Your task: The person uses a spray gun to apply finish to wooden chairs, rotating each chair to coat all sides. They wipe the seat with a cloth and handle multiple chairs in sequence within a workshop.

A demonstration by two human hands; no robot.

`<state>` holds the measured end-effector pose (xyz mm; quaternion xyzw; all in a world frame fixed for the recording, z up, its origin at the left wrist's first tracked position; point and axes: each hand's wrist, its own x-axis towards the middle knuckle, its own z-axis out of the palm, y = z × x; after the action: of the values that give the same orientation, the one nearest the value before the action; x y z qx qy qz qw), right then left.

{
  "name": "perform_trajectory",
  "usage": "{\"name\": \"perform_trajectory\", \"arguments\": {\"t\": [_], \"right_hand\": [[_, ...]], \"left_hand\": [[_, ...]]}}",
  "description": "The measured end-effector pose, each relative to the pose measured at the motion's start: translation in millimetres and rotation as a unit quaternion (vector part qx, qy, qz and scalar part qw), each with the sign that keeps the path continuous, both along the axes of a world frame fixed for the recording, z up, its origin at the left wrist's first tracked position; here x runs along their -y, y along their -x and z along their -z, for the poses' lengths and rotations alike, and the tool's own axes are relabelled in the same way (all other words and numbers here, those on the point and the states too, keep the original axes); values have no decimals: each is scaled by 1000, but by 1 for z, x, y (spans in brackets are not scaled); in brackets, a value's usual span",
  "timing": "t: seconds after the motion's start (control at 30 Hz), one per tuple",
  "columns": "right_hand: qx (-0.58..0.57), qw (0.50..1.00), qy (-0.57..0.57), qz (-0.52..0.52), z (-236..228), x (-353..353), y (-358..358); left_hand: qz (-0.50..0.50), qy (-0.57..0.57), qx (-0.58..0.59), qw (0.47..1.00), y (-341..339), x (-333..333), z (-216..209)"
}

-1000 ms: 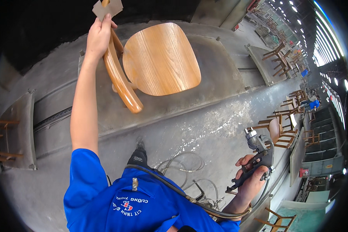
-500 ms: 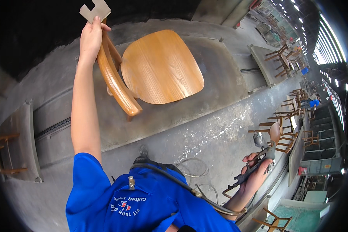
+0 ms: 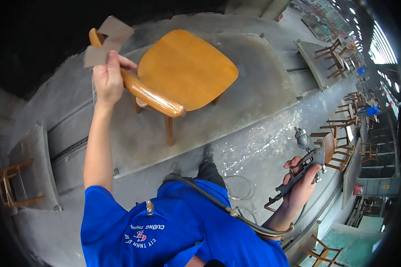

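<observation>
My left hand is closed on a notched piece of cardboard at the curved back rail of a wooden chair. The thumb lies on the cardboard, which covers part of the rail; whether the fingers also grip the rail is hidden. The chair's rounded, light-brown seat lies to the right of the rail, with legs showing below. Off to the right, my right hand is wrapped round a metal spray gun with a small cup on its far side. The gun is well apart from the chair.
The chair stands on a low grey platform. A hose crosses my front, with coils on the floor. Another chair stands at far left. Several chairs line the right, where a person in blue is in the distance.
The chair has turned, its near rail end swinging right. My left hand and the cardboard have come nearer, and the cardboard is tilted differently. My right hand still holds the spray gun.
</observation>
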<state>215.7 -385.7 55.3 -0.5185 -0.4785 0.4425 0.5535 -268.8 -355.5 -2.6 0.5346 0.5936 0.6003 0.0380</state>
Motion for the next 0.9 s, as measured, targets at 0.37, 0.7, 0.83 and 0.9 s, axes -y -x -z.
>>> {"name": "perform_trajectory", "arguments": {"t": [0.37, 0.7, 0.83, 0.9], "right_hand": [[-29, 999, 20, -5, 28, -115, -73], [-32, 997, 60, 30, 28, -182, -133], [-20, 1000, 0, -9, 17, -195, -141], [-14, 1000, -11, -19, 11, -197, -146]], "left_hand": [[-185, -92, -130, 970, -127, 38, -18], [-335, -128, -254, 898, -139, -127, -4], [-424, -8, -264, 866, -96, -149, -17], [-442, 34, -240, 864, -79, -138, -18]]}}
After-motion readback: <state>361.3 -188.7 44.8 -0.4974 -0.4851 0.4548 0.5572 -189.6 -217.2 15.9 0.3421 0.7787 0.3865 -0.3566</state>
